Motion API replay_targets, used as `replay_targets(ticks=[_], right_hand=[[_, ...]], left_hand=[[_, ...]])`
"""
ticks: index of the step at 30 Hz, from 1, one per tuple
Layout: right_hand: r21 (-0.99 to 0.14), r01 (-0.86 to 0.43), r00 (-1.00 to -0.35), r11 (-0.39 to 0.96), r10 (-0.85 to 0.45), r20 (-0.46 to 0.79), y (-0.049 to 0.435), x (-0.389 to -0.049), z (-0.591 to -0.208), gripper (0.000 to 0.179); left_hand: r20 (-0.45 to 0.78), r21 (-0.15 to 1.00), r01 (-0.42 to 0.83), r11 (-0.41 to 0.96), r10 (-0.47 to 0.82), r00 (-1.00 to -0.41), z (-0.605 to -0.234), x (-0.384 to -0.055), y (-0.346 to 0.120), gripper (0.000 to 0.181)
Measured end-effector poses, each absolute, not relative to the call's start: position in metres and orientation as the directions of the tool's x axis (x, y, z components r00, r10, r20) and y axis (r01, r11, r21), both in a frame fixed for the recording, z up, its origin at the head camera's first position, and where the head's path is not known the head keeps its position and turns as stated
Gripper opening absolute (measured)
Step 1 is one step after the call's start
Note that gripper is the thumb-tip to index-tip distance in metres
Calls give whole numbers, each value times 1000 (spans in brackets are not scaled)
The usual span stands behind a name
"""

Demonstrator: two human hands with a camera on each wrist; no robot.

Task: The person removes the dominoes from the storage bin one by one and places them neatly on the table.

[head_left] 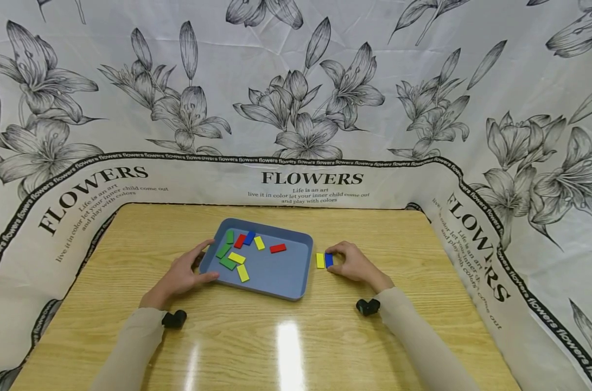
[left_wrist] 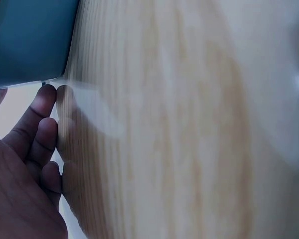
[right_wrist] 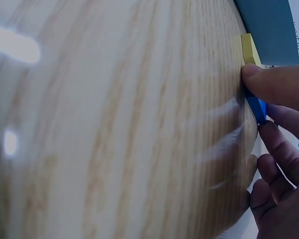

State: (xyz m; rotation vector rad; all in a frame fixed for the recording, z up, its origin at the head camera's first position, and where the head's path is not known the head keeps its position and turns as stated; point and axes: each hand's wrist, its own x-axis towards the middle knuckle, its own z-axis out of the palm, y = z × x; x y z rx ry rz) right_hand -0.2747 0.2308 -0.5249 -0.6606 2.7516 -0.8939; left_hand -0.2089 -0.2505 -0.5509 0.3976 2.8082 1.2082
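A blue-grey tray point(head_left: 276, 282) lies on the table with several red, green, blue and yellow blocks spread over its left and middle part. My left hand point(head_left: 182, 276) holds the tray's left end, thumb at the near corner and index finger farther back along the side. To the right of the tray, my right hand point(head_left: 355, 263) pinches a small blue block point(head_left: 329, 260) between thumb and fingers at table level. A yellow block point(head_left: 320, 260) lies against its left side, also visible in the right wrist view as a yellow block point(right_wrist: 249, 50) beyond the thumb.
The wooden table point(head_left: 237, 336) reflects bright light near its front. A white cloth point(head_left: 315, 190) printed with flowers and lettering surrounds the table at the back and sides. Inside the tray, a red block point(head_left: 278, 248) lies apart from the others.
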Motion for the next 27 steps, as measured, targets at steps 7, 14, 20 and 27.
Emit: replay_targets(ticks=[7,14,20,27], right_hand=[[-600,-364,-885,712,-466,-15,232,-273,-527,48],[-594,-375,-883,711,-469,-4,232,-273,-526,47],[-606,-364,-885,707,-465,-10,231,-273,-525,47],[-612,-368,-882,700,-471,-8,231,-274,-526,48]], left_hand=[[45,725,213,655,263,-964,-552,-209,-251,93],[44,715,210,667,257,-965,-552,-209,-251,93],[42,714,208,669,256,-966,-551,-210,-251,93],[45,718,212,663,260,-965,-550,-209,-251,93]])
